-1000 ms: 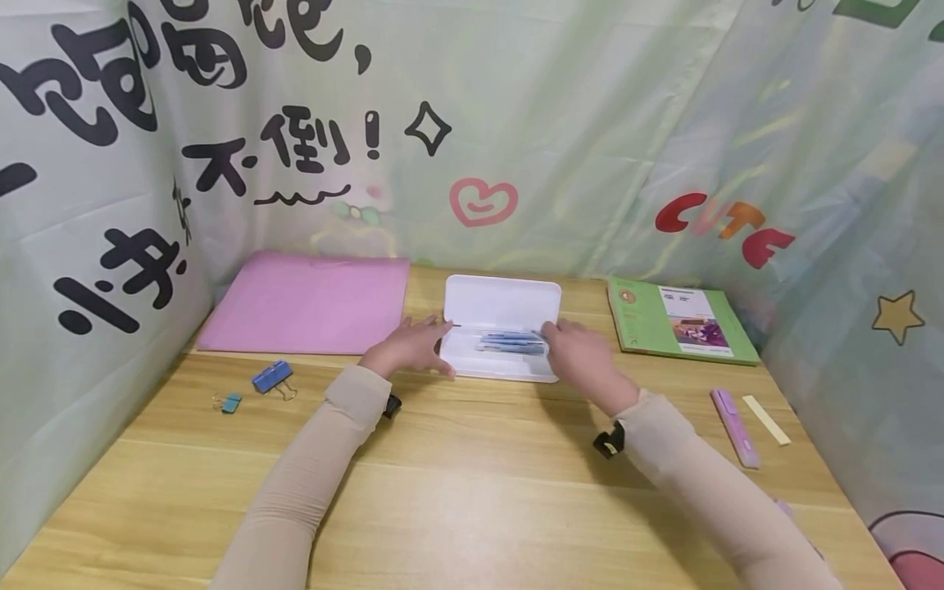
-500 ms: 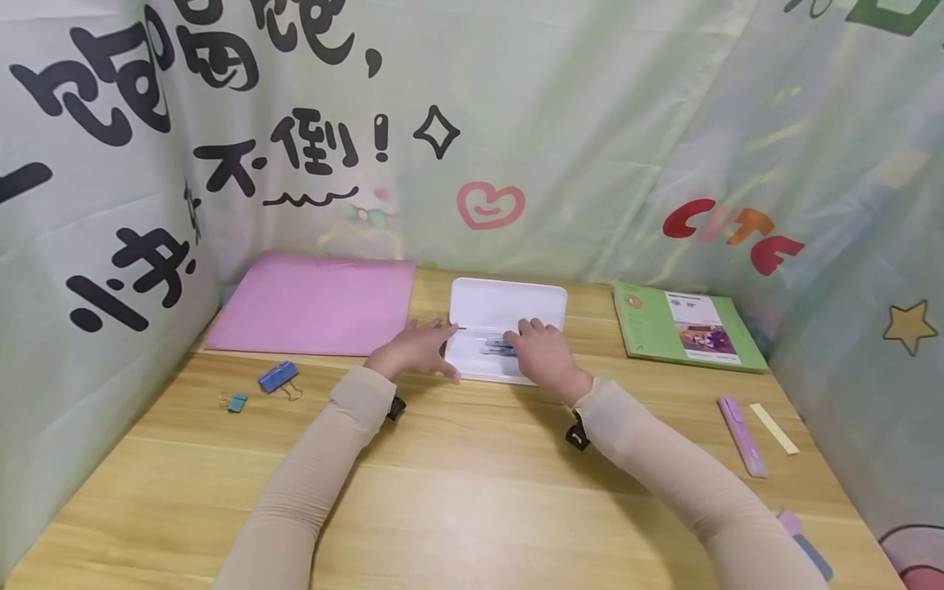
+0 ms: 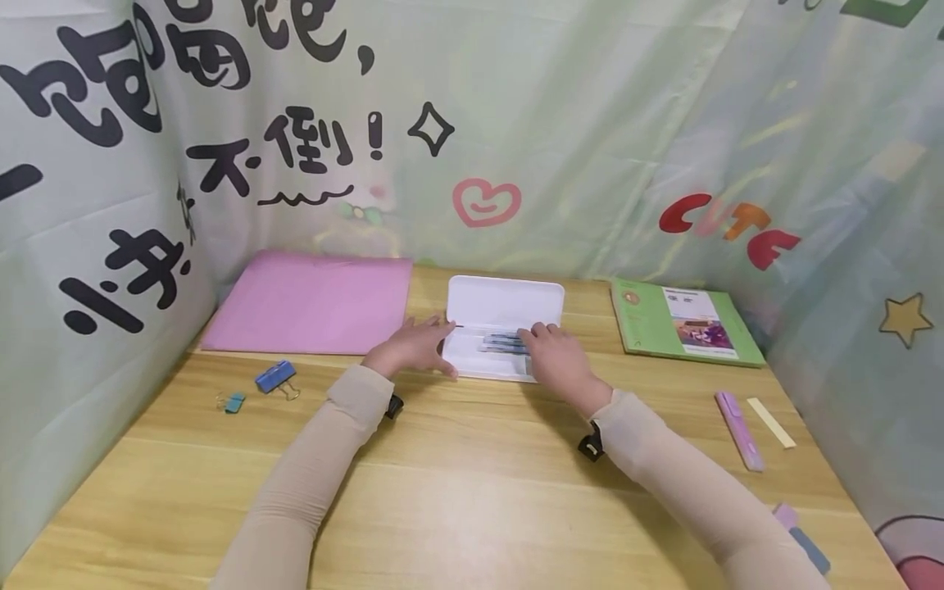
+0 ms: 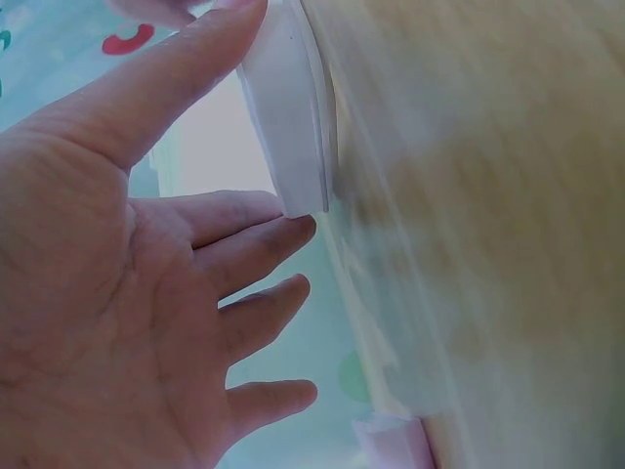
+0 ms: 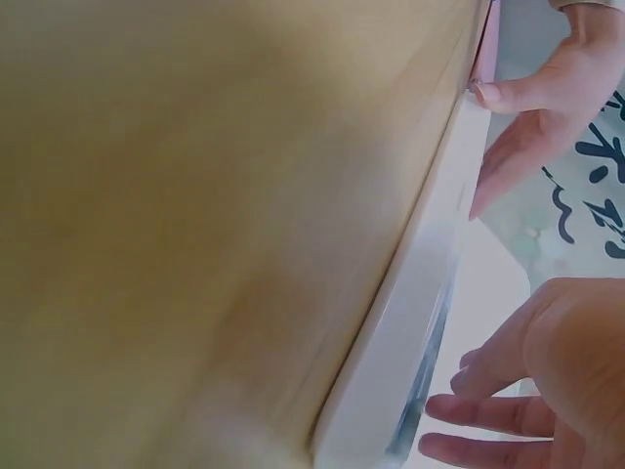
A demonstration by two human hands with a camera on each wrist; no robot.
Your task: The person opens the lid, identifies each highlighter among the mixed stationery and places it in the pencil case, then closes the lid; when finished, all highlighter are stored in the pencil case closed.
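A white pencil case (image 3: 505, 300) lies with its lid raised at the back middle of the table. Several thin blue-and-clear pens (image 3: 501, 342) lie side by side in its lower half. My left hand (image 3: 413, 346) spreads at the case's left end, thumb by the front corner. In the left wrist view the index and middle fingertips touch the case's end (image 4: 293, 117). My right hand (image 3: 564, 360) reaches over the case's right part, fingertips at the pens' right ends. The right wrist view shows its loosely bent fingers (image 5: 488, 412) just above the tray, pinching nothing visible.
A pink folder (image 3: 310, 303) lies back left; blue (image 3: 275, 375) and teal (image 3: 234, 402) binder clips sit before it. A green book (image 3: 686, 321) lies back right. Nearer are a purple pen-like stick (image 3: 738, 430), a cream strip (image 3: 770, 422) and a pink-and-blue eraser-like block (image 3: 807, 547).
My right hand has moved from the case's right edge leftward over the pens, then slightly back to the right. The left hand stays at the case's left end.
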